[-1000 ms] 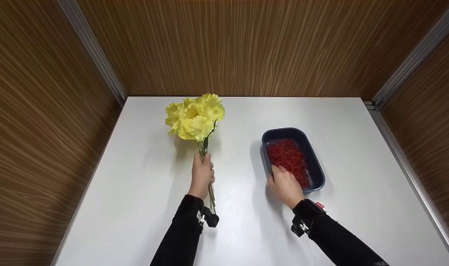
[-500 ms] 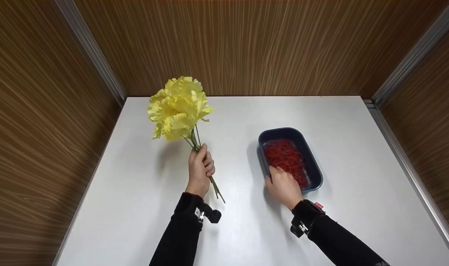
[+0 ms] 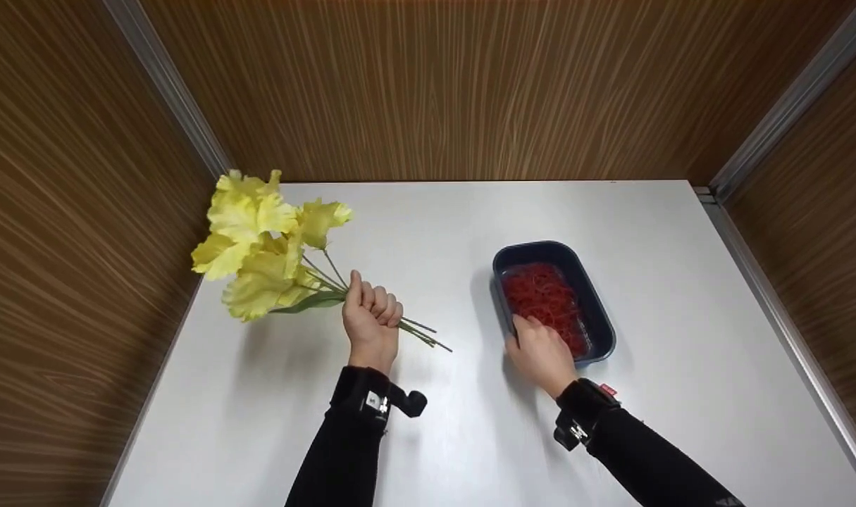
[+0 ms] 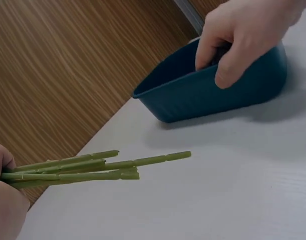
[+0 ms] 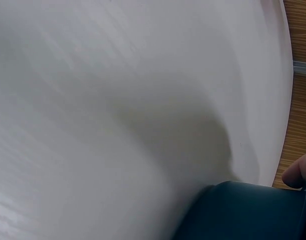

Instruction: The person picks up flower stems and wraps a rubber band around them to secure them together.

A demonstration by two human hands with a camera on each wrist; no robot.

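My left hand [image 3: 371,318] grips the green stems [image 3: 422,334] of a bunch of yellow flowers [image 3: 258,243]. The blooms point left over the table's left edge, and the cut ends stick out to the right. In the left wrist view the stems [image 4: 93,167] pass out of my left hand [image 4: 5,200] just above the table. My right hand [image 3: 539,346] is at the near end of a dark blue tray [image 3: 605,317] of red rubber bands [image 3: 544,294]. Its fingers curl over the rim of the tray [image 4: 212,95] while the thumb of the right hand [image 4: 242,35] lies on the outer wall.
A white table [image 3: 470,225] stands in a wood-panelled corner, with walls at the back, left and right. The right wrist view shows bare table [image 5: 118,100], the tray's wall [image 5: 242,212] and one fingertip [image 5: 298,172].
My left hand has turned the bunch from upright down to the left, so the blooms now lie low near the left wall. The right hand has stayed at the tray.
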